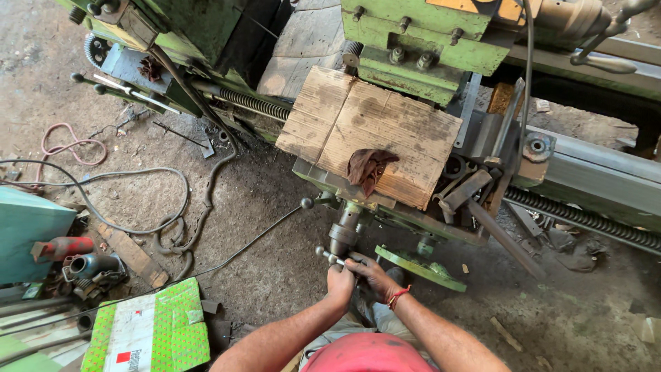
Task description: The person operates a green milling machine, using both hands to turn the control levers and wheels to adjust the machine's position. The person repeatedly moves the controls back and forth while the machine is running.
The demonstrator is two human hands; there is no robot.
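Observation:
Both my hands grip the metal crank handle [330, 257] that sticks out from the front of a green lathe carriage [413, 62]. My left hand [340, 282] is closed around the handle's bar. My right hand [370, 274], with a red thread on the wrist, holds the same handle just beside it. A wooden board [413, 138] lies on the carriage above, with a brown rag [368, 169] on it. A green handwheel [420, 267] sits just right of my hands.
The lathe's leadscrew [585, 219] runs off to the right. Cables and a hose [138, 207] lie on the dirt floor at left. A green-and-white carton [151, 331] sits at lower left beside a teal machine [27, 234] and pipe fittings [89, 265].

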